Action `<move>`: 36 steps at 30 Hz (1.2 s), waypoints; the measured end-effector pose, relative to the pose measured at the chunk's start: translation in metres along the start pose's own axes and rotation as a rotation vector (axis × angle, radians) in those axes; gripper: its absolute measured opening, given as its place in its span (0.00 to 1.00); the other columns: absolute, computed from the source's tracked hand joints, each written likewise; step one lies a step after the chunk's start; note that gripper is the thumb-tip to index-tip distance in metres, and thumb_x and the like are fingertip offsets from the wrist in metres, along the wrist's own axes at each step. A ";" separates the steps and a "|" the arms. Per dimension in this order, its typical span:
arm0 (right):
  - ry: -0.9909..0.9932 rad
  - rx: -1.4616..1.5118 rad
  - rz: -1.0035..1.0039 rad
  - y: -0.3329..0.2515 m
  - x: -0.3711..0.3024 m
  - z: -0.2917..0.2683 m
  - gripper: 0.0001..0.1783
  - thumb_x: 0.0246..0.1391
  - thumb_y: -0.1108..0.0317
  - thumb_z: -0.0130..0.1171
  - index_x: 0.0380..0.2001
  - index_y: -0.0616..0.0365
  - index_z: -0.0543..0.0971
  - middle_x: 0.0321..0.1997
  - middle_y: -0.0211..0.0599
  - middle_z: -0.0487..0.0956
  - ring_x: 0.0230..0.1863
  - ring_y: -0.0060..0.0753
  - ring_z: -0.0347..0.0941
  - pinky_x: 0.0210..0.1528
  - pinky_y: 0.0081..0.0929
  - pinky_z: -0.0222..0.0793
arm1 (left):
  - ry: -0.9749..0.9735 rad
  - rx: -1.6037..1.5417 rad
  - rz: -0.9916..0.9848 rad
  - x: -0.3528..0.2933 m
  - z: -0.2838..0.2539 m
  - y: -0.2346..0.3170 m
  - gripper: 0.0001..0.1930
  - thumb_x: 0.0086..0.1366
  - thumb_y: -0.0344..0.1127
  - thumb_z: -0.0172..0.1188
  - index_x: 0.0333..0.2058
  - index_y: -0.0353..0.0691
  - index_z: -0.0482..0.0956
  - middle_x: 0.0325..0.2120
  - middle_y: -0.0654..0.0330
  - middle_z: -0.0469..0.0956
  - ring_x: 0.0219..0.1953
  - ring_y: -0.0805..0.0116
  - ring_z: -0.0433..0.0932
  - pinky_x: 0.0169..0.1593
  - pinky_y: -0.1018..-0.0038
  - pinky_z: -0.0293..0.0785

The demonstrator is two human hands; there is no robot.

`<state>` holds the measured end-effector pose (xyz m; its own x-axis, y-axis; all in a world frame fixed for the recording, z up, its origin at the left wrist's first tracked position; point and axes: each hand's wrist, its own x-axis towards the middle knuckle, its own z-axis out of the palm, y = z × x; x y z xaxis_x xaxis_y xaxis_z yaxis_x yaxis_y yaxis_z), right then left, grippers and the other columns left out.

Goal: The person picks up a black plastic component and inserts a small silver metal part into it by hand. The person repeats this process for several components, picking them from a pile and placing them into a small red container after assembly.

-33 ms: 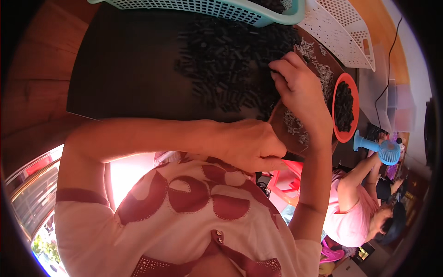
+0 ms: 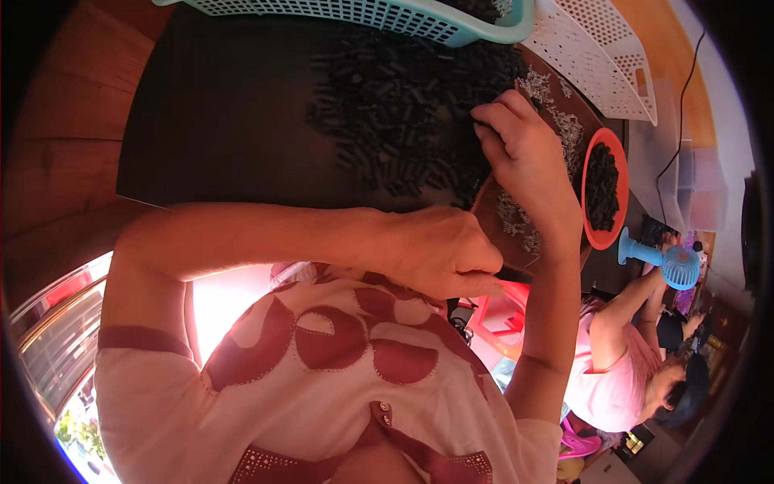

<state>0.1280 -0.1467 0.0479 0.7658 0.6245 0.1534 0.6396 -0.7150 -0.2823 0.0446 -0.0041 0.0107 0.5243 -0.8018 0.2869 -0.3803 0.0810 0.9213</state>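
I see the black pieces (image 2: pixel 395 105) heaped left of the orange bowl (image 2: pixel 598 239), the right hand (image 2: pixel 524 149) bunched between heap and bowl, the left hand (image 2: pixel 451 250) curled to the bowl's lower left, either one's grasp beyond my telling, and a red-patterned shirt (image 2: pixel 330 347) farther below left.

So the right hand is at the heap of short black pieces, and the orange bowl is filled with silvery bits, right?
Not quite: in the head view, the orange bowl holds black pieces, not silvery ones. The right hand is indeed at the black heap.
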 end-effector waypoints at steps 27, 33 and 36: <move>0.139 0.504 0.124 -0.008 -0.012 -0.012 0.08 0.45 0.79 0.61 0.30 0.62 0.74 0.27 0.32 0.69 0.22 0.24 0.66 0.23 0.20 0.63 | 0.308 -0.188 0.168 0.002 -0.004 -0.009 0.14 0.64 0.35 0.55 0.20 0.37 0.67 0.14 0.62 0.67 0.14 0.69 0.67 0.19 0.72 0.63; 0.295 0.680 0.108 -0.023 -0.048 -0.021 0.07 0.46 0.80 0.61 0.32 0.64 0.76 0.28 0.32 0.70 0.24 0.17 0.65 0.25 0.15 0.60 | 0.410 -0.943 -0.274 0.006 -0.028 0.006 0.19 0.73 0.47 0.36 0.33 0.38 0.69 0.23 0.62 0.71 0.23 0.77 0.69 0.28 0.80 0.67; 0.350 0.609 0.032 -0.030 -0.055 -0.018 0.09 0.45 0.81 0.62 0.33 0.64 0.76 0.28 0.36 0.71 0.24 0.21 0.68 0.25 0.16 0.62 | 0.389 -0.968 -0.260 0.008 -0.026 0.005 0.20 0.72 0.47 0.41 0.31 0.36 0.71 0.18 0.65 0.68 0.21 0.80 0.67 0.25 0.82 0.65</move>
<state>0.0677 -0.1655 0.0645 0.8253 0.3955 0.4031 0.5438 -0.3642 -0.7561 0.0669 0.0050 0.0250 0.7736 -0.6324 -0.0412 0.4532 0.5066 0.7335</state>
